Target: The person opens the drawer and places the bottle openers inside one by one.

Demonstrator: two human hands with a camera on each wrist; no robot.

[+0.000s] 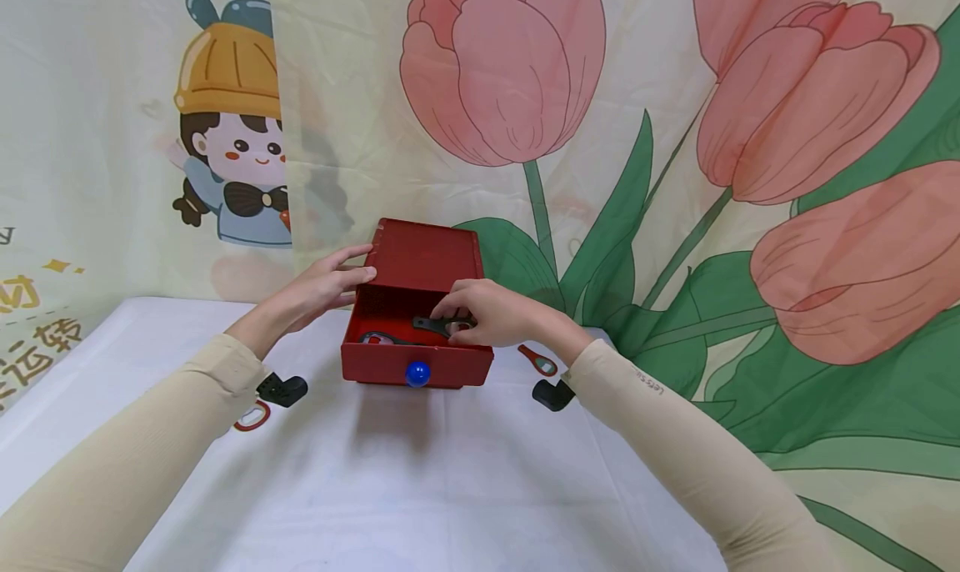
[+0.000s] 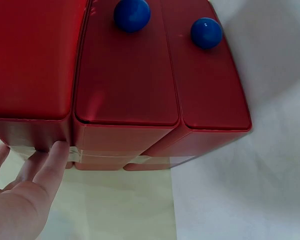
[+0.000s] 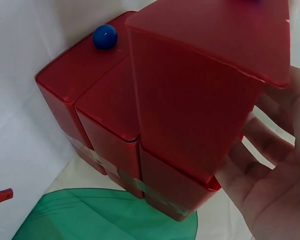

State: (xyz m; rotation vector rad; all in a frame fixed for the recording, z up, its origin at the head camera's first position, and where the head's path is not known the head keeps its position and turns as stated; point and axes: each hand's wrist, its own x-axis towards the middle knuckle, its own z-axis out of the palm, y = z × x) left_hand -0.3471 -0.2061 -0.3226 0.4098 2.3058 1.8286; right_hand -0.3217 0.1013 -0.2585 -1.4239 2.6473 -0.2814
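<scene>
Fingers of our left hand (image 1: 324, 283) rest apart against the red cabinet (image 1: 427, 255); if they slacken, the pulled-out drawer (image 1: 378, 365) could tip it forward. Inside, our right hand (image 1: 491, 312) has its fingers clamped on a black opener (image 1: 429, 325), which could drop from a loose hold. Our white-covered desk (image 1: 450, 489) bears a red loop (image 1: 260, 420) at left and a red opener (image 1: 531, 356) at right; cartoon-and-tulip curtains (image 1: 341, 88) hang behind.

In my head view, the right hand (image 1: 491, 312) hid part of a dark tool (image 1: 429, 325); my right-wrist view cropped the knob (image 1: 417, 374) of the top drawer (image 1: 375, 363).
</scene>
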